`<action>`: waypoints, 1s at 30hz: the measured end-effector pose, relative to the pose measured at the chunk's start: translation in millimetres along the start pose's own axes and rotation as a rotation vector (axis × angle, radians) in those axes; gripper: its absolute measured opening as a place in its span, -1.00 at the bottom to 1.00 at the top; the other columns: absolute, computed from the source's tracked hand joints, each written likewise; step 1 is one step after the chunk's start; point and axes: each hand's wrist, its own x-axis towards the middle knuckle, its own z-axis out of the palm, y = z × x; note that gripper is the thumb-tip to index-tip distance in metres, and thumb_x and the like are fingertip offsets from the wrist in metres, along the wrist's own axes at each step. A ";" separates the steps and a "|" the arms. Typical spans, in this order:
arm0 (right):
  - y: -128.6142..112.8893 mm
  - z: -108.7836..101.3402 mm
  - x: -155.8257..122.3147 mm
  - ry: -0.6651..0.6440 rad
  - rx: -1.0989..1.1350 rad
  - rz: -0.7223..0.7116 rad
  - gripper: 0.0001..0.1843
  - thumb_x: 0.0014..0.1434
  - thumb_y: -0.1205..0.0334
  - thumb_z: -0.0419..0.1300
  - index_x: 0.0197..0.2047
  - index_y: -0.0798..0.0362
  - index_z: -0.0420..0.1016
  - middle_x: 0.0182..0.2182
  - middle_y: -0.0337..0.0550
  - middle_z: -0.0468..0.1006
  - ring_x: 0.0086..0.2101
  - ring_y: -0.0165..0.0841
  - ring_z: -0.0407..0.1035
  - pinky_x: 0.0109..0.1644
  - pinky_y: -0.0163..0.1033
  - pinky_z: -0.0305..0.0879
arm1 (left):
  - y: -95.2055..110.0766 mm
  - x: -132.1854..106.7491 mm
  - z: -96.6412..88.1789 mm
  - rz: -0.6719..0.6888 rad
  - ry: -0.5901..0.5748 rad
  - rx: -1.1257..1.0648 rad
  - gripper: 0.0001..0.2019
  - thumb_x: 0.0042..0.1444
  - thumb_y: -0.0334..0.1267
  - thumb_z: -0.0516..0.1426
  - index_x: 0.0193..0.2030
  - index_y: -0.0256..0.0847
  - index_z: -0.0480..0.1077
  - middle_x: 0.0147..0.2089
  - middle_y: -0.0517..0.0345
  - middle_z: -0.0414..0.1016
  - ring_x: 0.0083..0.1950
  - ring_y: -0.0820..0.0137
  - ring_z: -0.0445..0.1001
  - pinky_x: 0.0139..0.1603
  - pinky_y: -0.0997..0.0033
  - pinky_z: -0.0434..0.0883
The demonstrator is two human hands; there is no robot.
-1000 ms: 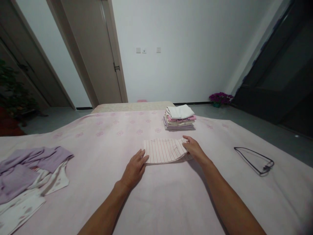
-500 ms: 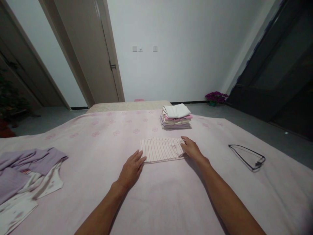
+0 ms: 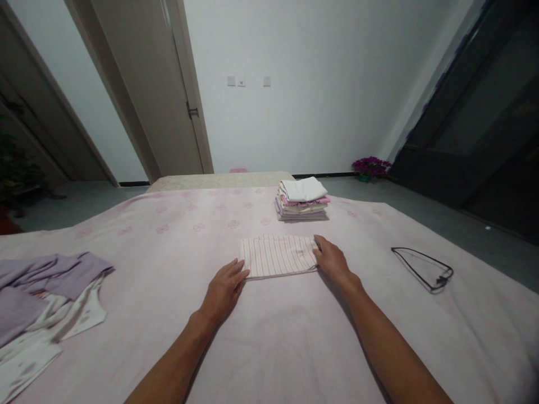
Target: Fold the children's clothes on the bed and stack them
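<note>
A person leans over a bed (image 3: 269, 336) covered in pink. A folded striped cloth (image 3: 278, 256) lies flat in the middle. The left hand (image 3: 223, 290) rests open-fingered at its left edge; the right hand (image 3: 332, 260) lies open-fingered at its right edge. Beyond sits a stack of folded clothes (image 3: 302, 198).

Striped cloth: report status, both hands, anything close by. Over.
Left hand open on bed, fingers at left edge of striped cloth. Right hand on its right edge, grip unclear. Cloth folded, flat. Folded stack beyond, hanger to right, both apart.
</note>
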 end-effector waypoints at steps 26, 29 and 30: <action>-24.4 -6.7 -52.8 0.013 0.006 -0.609 -0.88 0.24 0.30 0.15 -0.32 0.01 0.50 -0.32 -0.12 0.51 -0.21 -0.24 0.28 -0.05 -0.16 0.14 | 44.4 32.3 -2.4 -0.059 -0.149 -0.057 -0.83 0.27 -0.36 0.09 -0.14 -0.10 0.51 -0.18 0.07 0.51 -0.14 0.30 0.42 -0.15 0.32 0.38; -24.1 -5.6 -54.3 0.046 -0.005 -0.595 -0.88 0.18 0.37 0.14 -0.35 0.01 0.46 -0.34 -0.13 0.48 -0.23 -0.24 0.27 -0.06 -0.16 0.14 | 42.0 35.4 -5.9 -0.150 -0.179 -0.179 -0.85 0.22 -0.36 0.11 -0.17 -0.11 0.52 -0.17 0.08 0.52 -0.12 0.31 0.44 -0.11 0.33 0.38; -23.7 -5.5 -54.6 0.054 -0.008 -0.584 -0.87 0.15 0.40 0.13 -0.37 0.01 0.45 -0.35 -0.13 0.48 -0.23 -0.25 0.27 -0.06 -0.16 0.14 | 39.9 37.6 -7.7 -0.218 -0.201 -0.234 -0.86 0.21 -0.33 0.11 -0.21 -0.13 0.52 -0.19 0.09 0.53 -0.14 0.31 0.46 -0.12 0.34 0.39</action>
